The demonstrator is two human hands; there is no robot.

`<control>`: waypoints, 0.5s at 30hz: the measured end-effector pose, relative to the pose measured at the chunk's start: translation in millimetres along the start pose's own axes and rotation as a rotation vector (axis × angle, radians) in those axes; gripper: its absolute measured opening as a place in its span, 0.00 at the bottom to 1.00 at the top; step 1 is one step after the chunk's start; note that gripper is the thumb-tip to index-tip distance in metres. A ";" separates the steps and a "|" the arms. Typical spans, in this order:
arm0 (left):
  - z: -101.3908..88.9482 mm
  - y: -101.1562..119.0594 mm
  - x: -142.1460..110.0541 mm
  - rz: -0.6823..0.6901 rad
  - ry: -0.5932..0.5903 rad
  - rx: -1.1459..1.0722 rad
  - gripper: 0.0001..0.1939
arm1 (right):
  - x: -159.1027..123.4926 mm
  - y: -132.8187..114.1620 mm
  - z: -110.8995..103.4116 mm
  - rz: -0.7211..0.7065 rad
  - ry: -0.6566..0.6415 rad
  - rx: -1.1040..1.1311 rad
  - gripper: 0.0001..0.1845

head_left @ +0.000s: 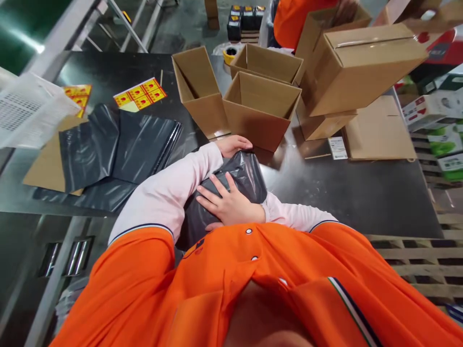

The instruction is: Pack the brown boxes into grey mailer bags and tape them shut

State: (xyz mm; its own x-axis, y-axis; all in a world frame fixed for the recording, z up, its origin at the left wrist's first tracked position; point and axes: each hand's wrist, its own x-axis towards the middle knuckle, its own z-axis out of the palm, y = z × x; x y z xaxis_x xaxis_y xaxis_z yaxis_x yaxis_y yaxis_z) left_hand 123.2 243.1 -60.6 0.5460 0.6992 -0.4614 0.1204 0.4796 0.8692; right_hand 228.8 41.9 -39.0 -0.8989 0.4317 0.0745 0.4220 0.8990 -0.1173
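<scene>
Against my body, at the table's near edge, is a bulky package wrapped in a dark grey plastic mailing bag (249, 173). My left hand (233, 144) reaches over its far end. The fingers are together and curl around the bag's far corner; the thumb is hidden. My right hand (231, 202) lies flat on top of the package with its fingers spread. What the bag contains cannot be seen. Just beyond my left hand stands an open cardboard box (256, 115).
Several flat dark plastic bags (141, 144) lie left, with yellow-red label sheets (141, 94) beyond them. More open boxes (198, 91) stand ahead. A closed carton (365, 67) is stacked at the right near a small white label (337, 148). An orange-clad person (296, 19) is across the table.
</scene>
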 end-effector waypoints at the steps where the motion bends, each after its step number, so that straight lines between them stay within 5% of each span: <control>1: -0.8 -0.6 1.3 0.041 0.020 -0.021 0.12 | 0.0 0.0 0.5 0.001 0.000 0.001 0.42; 6: -2.1 -0.9 1.6 0.100 0.038 -0.107 0.09 | -0.2 -0.3 0.1 -0.006 -0.003 0.009 0.42; 12: 5.3 2.8 -3.7 -0.065 -0.292 -0.097 0.21 | -0.4 -0.8 1.6 0.002 -0.019 0.008 0.43; 15: 4.8 3.7 -0.4 -0.035 -0.304 -0.003 0.18 | -0.1 -0.1 3.5 0.000 -0.009 0.017 0.43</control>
State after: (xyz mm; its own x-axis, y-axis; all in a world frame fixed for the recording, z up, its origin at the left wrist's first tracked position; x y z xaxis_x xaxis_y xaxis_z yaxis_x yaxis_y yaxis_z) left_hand 127.4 242.0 -56.3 0.7647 0.4921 -0.4160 0.1407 0.5025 0.8530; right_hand 228.4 41.6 -42.5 -0.8999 0.4312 0.0652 0.4202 0.8974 -0.1346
